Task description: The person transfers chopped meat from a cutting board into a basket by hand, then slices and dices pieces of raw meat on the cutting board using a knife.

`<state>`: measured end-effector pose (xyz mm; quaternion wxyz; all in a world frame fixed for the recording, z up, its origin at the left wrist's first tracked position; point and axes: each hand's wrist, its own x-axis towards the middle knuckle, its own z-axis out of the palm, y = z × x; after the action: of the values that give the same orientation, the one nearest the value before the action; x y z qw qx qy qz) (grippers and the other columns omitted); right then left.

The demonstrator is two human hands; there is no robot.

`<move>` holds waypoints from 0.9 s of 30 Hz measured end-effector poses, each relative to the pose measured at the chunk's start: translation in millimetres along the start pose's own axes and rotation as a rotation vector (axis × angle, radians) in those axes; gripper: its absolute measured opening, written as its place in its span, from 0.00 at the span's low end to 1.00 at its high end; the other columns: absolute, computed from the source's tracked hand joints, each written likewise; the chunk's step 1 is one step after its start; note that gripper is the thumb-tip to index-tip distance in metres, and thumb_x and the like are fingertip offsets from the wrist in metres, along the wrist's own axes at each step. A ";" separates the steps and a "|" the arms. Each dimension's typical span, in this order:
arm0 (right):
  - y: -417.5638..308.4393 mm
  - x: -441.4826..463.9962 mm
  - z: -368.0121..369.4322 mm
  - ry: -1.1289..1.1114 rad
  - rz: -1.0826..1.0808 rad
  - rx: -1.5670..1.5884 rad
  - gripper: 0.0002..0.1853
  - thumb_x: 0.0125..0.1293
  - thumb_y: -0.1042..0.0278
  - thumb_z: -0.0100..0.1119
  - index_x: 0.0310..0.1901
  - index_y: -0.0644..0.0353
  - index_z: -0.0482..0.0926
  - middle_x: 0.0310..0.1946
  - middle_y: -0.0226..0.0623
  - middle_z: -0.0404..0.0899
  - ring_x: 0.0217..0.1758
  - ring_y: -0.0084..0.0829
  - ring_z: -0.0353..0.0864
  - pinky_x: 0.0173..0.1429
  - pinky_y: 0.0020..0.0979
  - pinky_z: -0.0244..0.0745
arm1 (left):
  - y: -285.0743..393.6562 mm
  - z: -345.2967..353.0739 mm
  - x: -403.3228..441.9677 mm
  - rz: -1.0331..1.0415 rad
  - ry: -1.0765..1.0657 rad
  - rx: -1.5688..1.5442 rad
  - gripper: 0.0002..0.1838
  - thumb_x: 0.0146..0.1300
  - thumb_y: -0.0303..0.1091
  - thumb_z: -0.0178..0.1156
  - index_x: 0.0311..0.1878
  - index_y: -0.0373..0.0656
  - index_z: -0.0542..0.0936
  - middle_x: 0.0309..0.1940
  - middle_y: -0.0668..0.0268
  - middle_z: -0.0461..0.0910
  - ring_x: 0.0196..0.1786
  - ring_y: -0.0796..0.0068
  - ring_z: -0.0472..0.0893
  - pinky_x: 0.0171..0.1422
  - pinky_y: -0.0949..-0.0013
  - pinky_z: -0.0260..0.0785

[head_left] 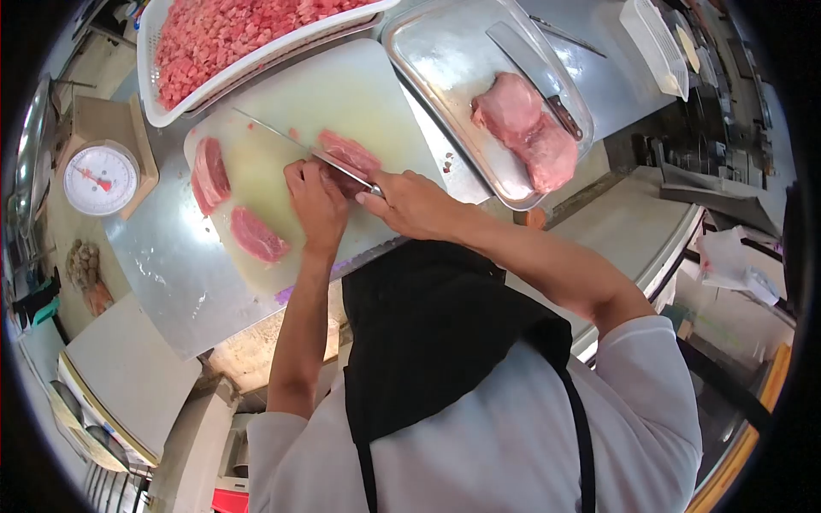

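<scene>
My right hand (pixel 412 203) is closed round the handle of a kitchen knife (pixel 295 140), whose long blade points to the upper left. Under and beside the blade lies a piece of raw meat (pixel 349 150) on the pale cutting board (pixel 282 184). With fingers curled, my left hand (pixel 318 203) presses on the near part of that meat, right beside the blade. Its fingertips are partly hidden. Two more pieces rest on the board to the left: an upright meat piece (pixel 210 175) and a lower meat slice (pixel 258 234).
A white basket (pixel 145 77) of diced meat stands beyond the board. To the right, a metal tray (pixel 428 64) carries large meat pieces (pixel 523 128) and a second knife (pixel 534 73). A dial scale (pixel 101 178) stands at the left. White baskets (pixel 654 47) sit at the upper right.
</scene>
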<state>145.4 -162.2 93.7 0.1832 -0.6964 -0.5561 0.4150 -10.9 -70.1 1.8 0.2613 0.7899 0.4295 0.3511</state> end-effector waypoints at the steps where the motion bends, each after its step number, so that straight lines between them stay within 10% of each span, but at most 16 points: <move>1: -5.2 -5.0 -7.7 -0.012 0.021 -0.001 0.23 0.79 0.52 0.56 0.54 0.71 0.77 0.36 0.66 0.84 0.44 0.69 0.84 0.52 0.61 0.77 | -1.4 0.5 -0.1 0.015 0.002 -0.009 0.09 0.71 0.21 0.53 0.52 0.34 0.75 0.48 0.47 0.72 0.49 0.42 0.75 0.54 0.47 0.70; 27: -9.3 -10.5 -3.9 -0.002 0.001 -0.053 0.22 0.78 0.51 0.55 0.52 0.69 0.76 0.34 0.64 0.84 0.41 0.67 0.85 0.49 0.61 0.78 | 0.2 -5.2 -8.8 0.072 0.016 -0.069 0.05 0.71 0.20 0.55 0.47 0.34 0.76 0.40 0.51 0.75 0.44 0.46 0.76 0.50 0.51 0.69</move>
<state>142.3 -168.2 106.6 0.1641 -0.7008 -0.5667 0.4009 -18.2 -77.2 2.2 0.2722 0.7924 0.3906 0.3813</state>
